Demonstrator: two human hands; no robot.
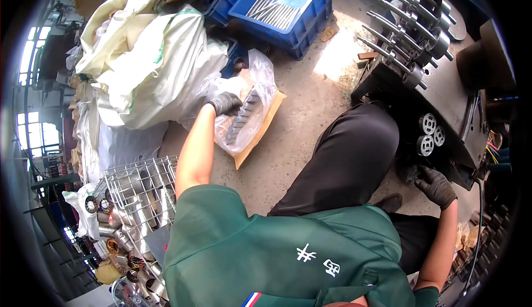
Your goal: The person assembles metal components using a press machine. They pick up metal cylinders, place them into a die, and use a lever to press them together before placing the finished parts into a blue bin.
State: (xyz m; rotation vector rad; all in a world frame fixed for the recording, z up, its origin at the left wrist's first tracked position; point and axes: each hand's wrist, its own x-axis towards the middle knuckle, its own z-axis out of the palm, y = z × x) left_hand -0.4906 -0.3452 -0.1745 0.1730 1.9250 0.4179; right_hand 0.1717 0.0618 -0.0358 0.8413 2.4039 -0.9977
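Note:
My left hand (225, 104), in a dark grey glove, reaches over a cardboard box (259, 131) lined with a clear plastic bag (262, 70). Its fingers curl down at a row of dark metal pieces (242, 120) in the bag; whether one is between the fingertips is hidden. My right hand (436, 187), gloved too, hangs low beside the machine bench, fingers slightly bent and apart, with no object visible in them. Just above it, several round slotted metal discs (427, 134) sit against the bench's dark side.
Blue crates (310, 22) stand at the back, one holding thin metal rods (272, 12). White woven sacks (160, 58) pile up on the left. A wire basket (141, 191) stands near my left arm. Shafts with rotors (407, 35) stick out over the bench (454, 94) at right.

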